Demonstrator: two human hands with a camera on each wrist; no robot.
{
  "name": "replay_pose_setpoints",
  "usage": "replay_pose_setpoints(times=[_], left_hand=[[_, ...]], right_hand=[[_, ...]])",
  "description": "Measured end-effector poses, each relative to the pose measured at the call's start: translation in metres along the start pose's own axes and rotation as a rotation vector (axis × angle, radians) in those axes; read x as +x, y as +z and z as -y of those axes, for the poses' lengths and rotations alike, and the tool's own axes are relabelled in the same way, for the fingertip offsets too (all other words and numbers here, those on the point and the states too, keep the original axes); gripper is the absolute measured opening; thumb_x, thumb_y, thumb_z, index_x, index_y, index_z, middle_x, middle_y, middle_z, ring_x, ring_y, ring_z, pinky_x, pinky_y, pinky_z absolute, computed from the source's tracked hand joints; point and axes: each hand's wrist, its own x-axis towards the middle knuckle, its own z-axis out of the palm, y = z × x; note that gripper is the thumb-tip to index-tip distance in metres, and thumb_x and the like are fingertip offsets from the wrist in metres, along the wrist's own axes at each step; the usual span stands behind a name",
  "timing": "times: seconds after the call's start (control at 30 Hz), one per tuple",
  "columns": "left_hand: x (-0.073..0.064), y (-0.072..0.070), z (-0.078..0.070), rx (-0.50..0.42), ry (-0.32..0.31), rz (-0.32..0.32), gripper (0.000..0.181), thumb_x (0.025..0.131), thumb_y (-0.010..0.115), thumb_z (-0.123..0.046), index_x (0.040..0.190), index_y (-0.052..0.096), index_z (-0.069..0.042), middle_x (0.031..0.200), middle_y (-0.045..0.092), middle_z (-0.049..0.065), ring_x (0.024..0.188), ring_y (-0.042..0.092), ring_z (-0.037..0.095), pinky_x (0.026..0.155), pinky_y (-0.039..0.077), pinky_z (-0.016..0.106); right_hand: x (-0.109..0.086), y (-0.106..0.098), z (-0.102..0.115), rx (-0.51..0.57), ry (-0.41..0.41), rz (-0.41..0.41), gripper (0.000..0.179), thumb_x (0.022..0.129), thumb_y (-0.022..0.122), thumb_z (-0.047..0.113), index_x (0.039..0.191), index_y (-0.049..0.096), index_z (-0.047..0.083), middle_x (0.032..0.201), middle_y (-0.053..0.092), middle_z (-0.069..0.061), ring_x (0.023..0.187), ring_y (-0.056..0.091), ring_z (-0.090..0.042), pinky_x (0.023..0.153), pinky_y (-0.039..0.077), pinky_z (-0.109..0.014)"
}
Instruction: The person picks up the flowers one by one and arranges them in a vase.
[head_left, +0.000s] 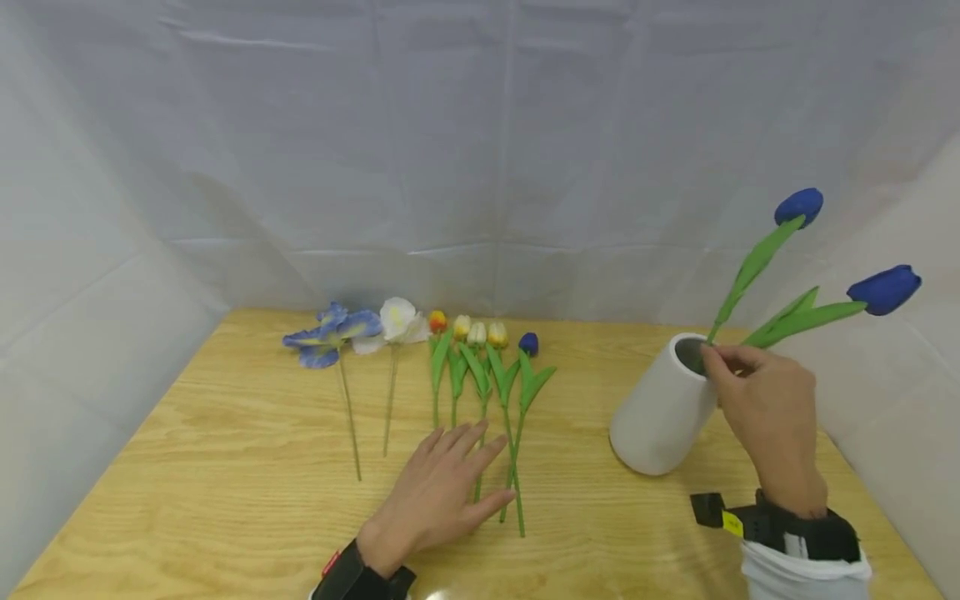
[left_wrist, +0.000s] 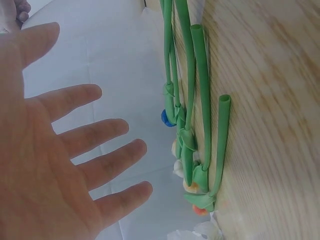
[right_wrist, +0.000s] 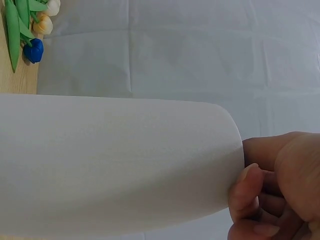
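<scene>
A white vase (head_left: 656, 417) stands on the right, with two blue tulips rising from its mouth. My right hand (head_left: 776, 408) is at the rim, thumb and forefinger pinching the stem of the more upright blue tulip (head_left: 798, 207). The other blue tulip (head_left: 885, 290) leans out to the right, its stem partly behind the hand. In the right wrist view the vase (right_wrist: 115, 165) hides the stems. My left hand (head_left: 442, 487) is spread over the lower stems of the tulips on the table; in the left wrist view its straight fingers (left_wrist: 107, 135) hold nothing.
On the wooden table (head_left: 225, 500) lie a blue-violet iris (head_left: 330, 337), a white flower (head_left: 397, 319), an orange-yellow tulip (head_left: 437, 322), several pale tulips (head_left: 477, 334) and another blue tulip (head_left: 528, 343). A grey-white sheet (head_left: 450, 167) hangs behind the table.
</scene>
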Motion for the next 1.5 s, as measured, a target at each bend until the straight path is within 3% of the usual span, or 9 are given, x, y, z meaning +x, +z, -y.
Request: replay_pose_setpoints(times=[0.27,0.5,0.63,0.87,1.0,1.17,1.33,1.5], left_hand=[[-0.002,0.000,0.001,-0.006,-0.015,0.017,0.063,0.095,0.040,-0.061,0.142,0.048,-0.020,0.146,0.041,0.011,0.131,0.039,0.031,0.108,0.027,0.052],[-0.005,0.000,0.001,-0.013,-0.005,0.008,0.062,0.097,0.037,-0.059,0.144,0.045,-0.018,0.146,0.040,0.012,0.133,0.037,0.031,0.111,0.023,0.050],[-0.006,0.000,0.002,-0.019,-0.012,0.017,0.063,0.097,0.036,-0.060,0.144,0.044,-0.018,0.147,0.040,0.012,0.133,0.036,0.031,0.112,0.021,0.050],[-0.006,-0.003,0.002,-0.001,-0.026,0.032,0.064,0.096,0.035,-0.061,0.145,0.042,-0.021,0.147,0.039,0.011,0.134,0.036,0.031,0.112,0.021,0.049],[-0.006,-0.003,0.004,-0.001,-0.035,0.031,0.063,0.096,0.036,-0.061,0.145,0.043,-0.022,0.147,0.039,0.011,0.134,0.036,0.031,0.112,0.021,0.050],[-0.008,-0.004,0.007,0.009,-0.045,0.014,0.062,0.096,0.037,-0.061,0.142,0.046,-0.022,0.146,0.041,0.011,0.132,0.038,0.030,0.111,0.022,0.050],[-0.008,-0.006,0.010,0.025,-0.060,0.019,0.063,0.095,0.038,-0.063,0.141,0.048,-0.021,0.145,0.042,0.011,0.131,0.040,0.029,0.109,0.026,0.050],[-0.010,-0.008,0.015,0.019,-0.074,0.030,0.062,0.095,0.040,-0.061,0.139,0.051,-0.019,0.144,0.043,0.013,0.129,0.042,0.031,0.107,0.028,0.054]], right_hand=[[0.000,0.000,0.000,0.028,0.035,0.027,0.034,0.091,0.065,0.030,0.095,0.072,-0.003,0.083,0.069,-0.019,0.054,0.060,-0.017,0.040,0.043,-0.020],[-0.002,0.002,0.000,0.033,0.041,-0.028,0.031,0.090,0.066,0.029,0.093,0.072,-0.001,0.085,0.069,-0.016,0.070,0.059,-0.024,0.046,0.040,-0.015],[-0.003,0.004,-0.001,0.052,0.035,-0.064,0.029,0.091,0.066,0.028,0.095,0.072,0.001,0.086,0.070,-0.015,0.070,0.059,-0.023,0.048,0.039,-0.012],[-0.004,0.004,0.002,0.073,0.014,-0.134,0.025,0.090,0.066,0.026,0.096,0.072,0.002,0.086,0.071,-0.013,0.064,0.051,-0.004,0.050,0.037,-0.011],[-0.006,0.005,0.005,0.115,-0.054,-0.191,0.023,0.089,0.068,0.025,0.094,0.073,0.003,0.083,0.070,-0.010,0.059,0.046,0.009,0.049,0.036,-0.009],[-0.008,0.007,0.013,0.214,-0.186,-0.238,0.016,0.086,0.071,0.015,0.092,0.072,0.001,0.080,0.069,-0.009,0.057,0.046,0.010,0.051,0.036,-0.006],[-0.011,0.014,0.024,0.309,-0.323,-0.221,0.009,0.084,0.072,0.006,0.092,0.073,0.002,0.073,0.067,-0.007,0.053,0.048,0.004,0.052,0.038,-0.008],[-0.015,0.026,0.033,0.331,-0.419,-0.161,0.008,0.085,0.070,0.005,0.093,0.073,0.004,0.075,0.067,-0.003,0.053,0.049,0.000,0.053,0.039,-0.010]])
